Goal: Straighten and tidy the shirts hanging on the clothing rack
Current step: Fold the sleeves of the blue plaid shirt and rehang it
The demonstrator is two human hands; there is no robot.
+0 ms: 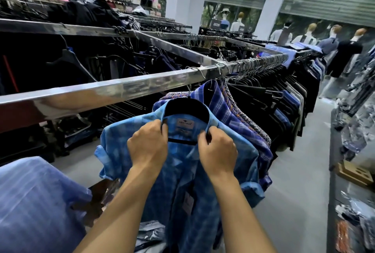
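Left hand (149, 147) and right hand (218, 151) each pinch the collar of the light-blue mottled shirt (182, 181) on its black plastic hanger (186, 108). Judged mid-task: this collar is not yet squared, and the row of dark hanging shirts (253, 98) farther along the shiny metal rail (101, 90) remains.

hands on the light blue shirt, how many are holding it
2. The left hand grips the collar of the light blue shirt left of its label; the right hand grips the collar right of it. Neither is hidden.

A mottled light-blue shirt (182, 171) hangs on a black hanger (186, 108) beside a dark-blue plaid shirt (227, 108) under a silver rail (101, 92).
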